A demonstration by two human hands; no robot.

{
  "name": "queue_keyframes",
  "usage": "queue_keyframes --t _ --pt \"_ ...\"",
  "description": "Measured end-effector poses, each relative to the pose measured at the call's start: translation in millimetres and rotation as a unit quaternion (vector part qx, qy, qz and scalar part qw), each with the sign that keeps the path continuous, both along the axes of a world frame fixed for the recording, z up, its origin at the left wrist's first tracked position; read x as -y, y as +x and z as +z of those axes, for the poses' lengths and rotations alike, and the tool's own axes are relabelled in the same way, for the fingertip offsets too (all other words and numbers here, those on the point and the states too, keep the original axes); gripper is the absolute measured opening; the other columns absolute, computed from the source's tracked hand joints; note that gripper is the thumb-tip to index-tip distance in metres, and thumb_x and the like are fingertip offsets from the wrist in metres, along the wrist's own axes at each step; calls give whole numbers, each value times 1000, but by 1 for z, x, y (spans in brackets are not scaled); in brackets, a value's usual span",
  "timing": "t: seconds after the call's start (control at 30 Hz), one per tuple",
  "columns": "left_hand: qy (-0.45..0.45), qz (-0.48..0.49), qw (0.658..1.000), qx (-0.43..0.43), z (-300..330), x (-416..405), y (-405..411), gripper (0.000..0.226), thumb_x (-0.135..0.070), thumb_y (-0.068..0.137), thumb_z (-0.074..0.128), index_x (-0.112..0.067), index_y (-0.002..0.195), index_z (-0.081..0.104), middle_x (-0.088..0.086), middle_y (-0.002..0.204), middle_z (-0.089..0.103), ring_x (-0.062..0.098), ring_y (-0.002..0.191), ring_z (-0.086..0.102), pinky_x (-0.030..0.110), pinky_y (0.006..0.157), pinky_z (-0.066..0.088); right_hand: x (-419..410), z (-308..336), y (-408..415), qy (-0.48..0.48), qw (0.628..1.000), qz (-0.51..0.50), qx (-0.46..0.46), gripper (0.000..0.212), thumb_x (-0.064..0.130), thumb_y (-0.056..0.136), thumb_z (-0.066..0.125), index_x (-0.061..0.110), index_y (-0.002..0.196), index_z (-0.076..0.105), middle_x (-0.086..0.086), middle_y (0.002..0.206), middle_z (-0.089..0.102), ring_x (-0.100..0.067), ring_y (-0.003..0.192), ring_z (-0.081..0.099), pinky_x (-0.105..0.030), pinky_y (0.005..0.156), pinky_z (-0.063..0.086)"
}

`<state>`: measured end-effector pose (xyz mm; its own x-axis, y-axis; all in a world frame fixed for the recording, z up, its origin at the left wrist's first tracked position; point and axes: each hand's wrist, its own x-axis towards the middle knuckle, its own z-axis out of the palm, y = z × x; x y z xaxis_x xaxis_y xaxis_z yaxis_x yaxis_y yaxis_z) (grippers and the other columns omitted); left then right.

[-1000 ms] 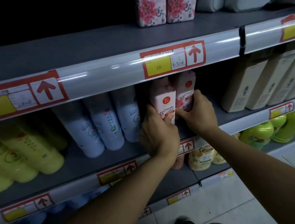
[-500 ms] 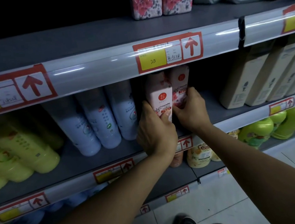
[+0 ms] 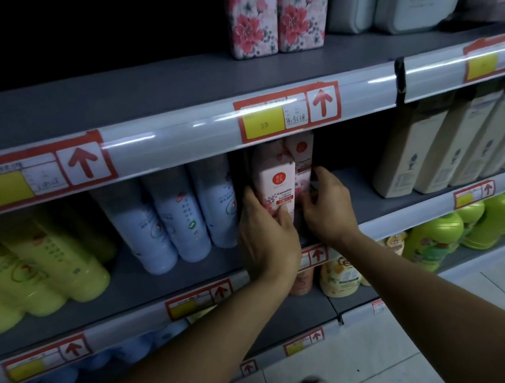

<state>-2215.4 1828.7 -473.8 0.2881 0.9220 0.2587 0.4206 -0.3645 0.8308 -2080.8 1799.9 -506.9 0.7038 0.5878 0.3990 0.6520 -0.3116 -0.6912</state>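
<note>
While left hand (image 3: 266, 237) grips front pink bottle (image 3: 275, 182), I see right hand (image 3: 329, 211) curled round rear pink bottle (image 3: 303, 154).

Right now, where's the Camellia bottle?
Head view, middle shelf, centre: the Camellia bottle stands gripped by the left hand, right of the pale blue bottles, beside a second pink bottle.

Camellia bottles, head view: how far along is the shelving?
Done: front camellia bottle and second camellia bottle are upright over the middle shelf, bases hidden, right of the blue-white bottles. In hand: left hand grips the front one, right hand holds the second. Left: likely squaring them up and letting go.
</note>
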Motion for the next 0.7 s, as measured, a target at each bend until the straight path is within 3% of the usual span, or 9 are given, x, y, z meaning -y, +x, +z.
queue_keyframes --t 0.13,0.23,0.3,0.43,0.63,0.7 --pt "5 -16 1000 13 6 4 -14 61 -22 98 67 -19 154 41 2 144 63 22 131 61 41 105 55 17 10 -11 4 1000 -22 15 34 22 94 62 20 127 58 -5 122 65 -27 107 65 -48 90 55" --pt "12 -39 998 45 13 10 -27 54 -19 98 67 -24 148 48 -4 137 68 14 121 67 38 96 61 34 20 -18 -6 999 -35 38 33 17 92 63 21 124 59 -3 120 64 -26 103 65 -46 87 55" --pt "23 -49 996 65 21 16 -39 49 -13 96 69 -24 141 55 -8 131 70 9 111 70 27 89 61 47 29 -23 1 998 -39 53 31 13 90 64 19 120 61 -2 117 64 -24 101 64 -43 85 55" --pt "37 -62 994 80 46 26 -69 44 -9 94 70 -24 135 62 -21 114 65 2 98 67 3 73 45 75 52 -34 9 995 -26 94 28 7 89 64 19 114 63 1 110 61 -19 93 63 -37 77 54" --pt "104 -56 988 94 88 28 -110 33 -10 89 71 -28 116 67 -15 101 71 2 86 66 21 70 57 102 105 -59 29 988 -19 148 24 6 89 66 16 111 66 1 107 61 -20 90 61 -34 73 51" --pt "138 -62 983 103 106 31 -123 30 -8 86 73 -27 108 68 -17 92 68 0 81 64 17 66 52 109 127 -70 44 985 -19 166 21 8 91 66 17 110 66 3 107 61 -19 89 60 -33 70 47"
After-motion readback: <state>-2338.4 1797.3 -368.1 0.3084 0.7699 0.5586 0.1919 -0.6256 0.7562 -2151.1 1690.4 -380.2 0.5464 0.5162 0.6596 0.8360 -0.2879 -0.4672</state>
